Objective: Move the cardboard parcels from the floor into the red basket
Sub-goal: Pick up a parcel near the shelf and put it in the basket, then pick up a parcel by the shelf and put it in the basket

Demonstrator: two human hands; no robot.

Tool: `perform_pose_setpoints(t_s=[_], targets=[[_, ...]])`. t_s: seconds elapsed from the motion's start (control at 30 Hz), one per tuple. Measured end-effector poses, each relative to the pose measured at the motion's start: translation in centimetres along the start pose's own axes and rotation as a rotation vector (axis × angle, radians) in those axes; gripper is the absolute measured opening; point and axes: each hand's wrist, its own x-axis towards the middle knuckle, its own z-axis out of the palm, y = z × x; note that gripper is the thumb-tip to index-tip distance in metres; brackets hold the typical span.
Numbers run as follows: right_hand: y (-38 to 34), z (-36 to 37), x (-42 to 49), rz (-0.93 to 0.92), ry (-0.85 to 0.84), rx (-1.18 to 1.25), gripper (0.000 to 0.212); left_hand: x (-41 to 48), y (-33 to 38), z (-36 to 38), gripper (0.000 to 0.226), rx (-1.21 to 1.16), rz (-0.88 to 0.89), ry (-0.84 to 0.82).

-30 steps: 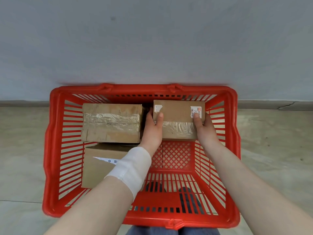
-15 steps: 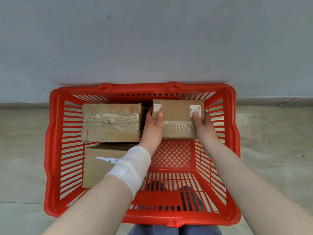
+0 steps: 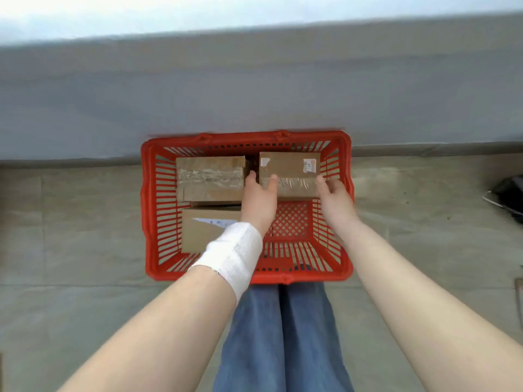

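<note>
Grey wall (image 3: 254, 89) across the far part of the view, meeting a pale floor (image 3: 70, 222) along a dark skirting line. Red basket (image 3: 147, 210) of slotted plastic standing on the floor against the wall, its far rim just beside the skirting. The wearer's legs in blue trousers (image 3: 283, 335) extend from the near edge to the basket's near rim.

Three cardboard parcels lie inside the basket. Left far parcel (image 3: 210, 179), banded with clear tape, in the far left corner. Left near parcel (image 3: 203, 233), bearing a white label strip, just near of it and partly covered by the left forearm. Right far parcel (image 3: 288, 171), with a white label at its far right corner and a tape band along its near half, in the far right corner. The near right quarter of the basket floor shows bare red lattice.

Left hand (image 3: 259, 199), wrist wrapped in a white bandage (image 3: 235, 253), spread open at the left near corner of the right far parcel: thumb over the tape band, index finger in the gap between the two far parcels; whether the fingers touch the cardboard cannot be told. Right hand (image 3: 334, 199) open and relaxed at the parcel's right near corner, fingertips just beside its edge, gripping nothing.

A dark object (image 3: 509, 193), blurred, lies on the floor at the right edge, well apart from the basket.
</note>
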Motion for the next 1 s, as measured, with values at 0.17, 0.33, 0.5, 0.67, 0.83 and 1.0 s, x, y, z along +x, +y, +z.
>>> perform_pose_setpoints(t_s=[0.17, 0.33, 0.5, 0.67, 0.83, 1.0], targets=[[-3.9, -4.3, -12.4, 0.032, -0.011, 0.101, 0.057, -12.4, 4.1, -3.6, 0.056, -0.004, -0.053, -0.021], [-6.0, -9.3, -24.8, 0.017, -0.003, 0.189, 0.054, -24.5, 6.4, -6.7, 0.052, -0.032, -0.032, -0.044], [-6.3, -11.3, -33.9, -0.01, 0.046, 0.27, 0.049, -33.1, 6.5, -8.7, 0.054, -0.051, 0.018, -0.098], [-5.8, -10.7, -41.4, -0.033, 0.109, 0.43, 0.048, -39.3, 6.1, -10.8, 0.048, -0.02, 0.105, -0.204], [-2.2, -8.9, -48.9, -0.005, 0.196, 0.607, 0.049, -45.4, 3.1, -11.9, 0.048, 0.065, 0.21, -0.284], [3.1, -10.6, -54.6, 0.051, 0.376, 0.771, 0.048, -50.5, 0.1, -8.9, 0.047, 0.175, 0.283, -0.406]])
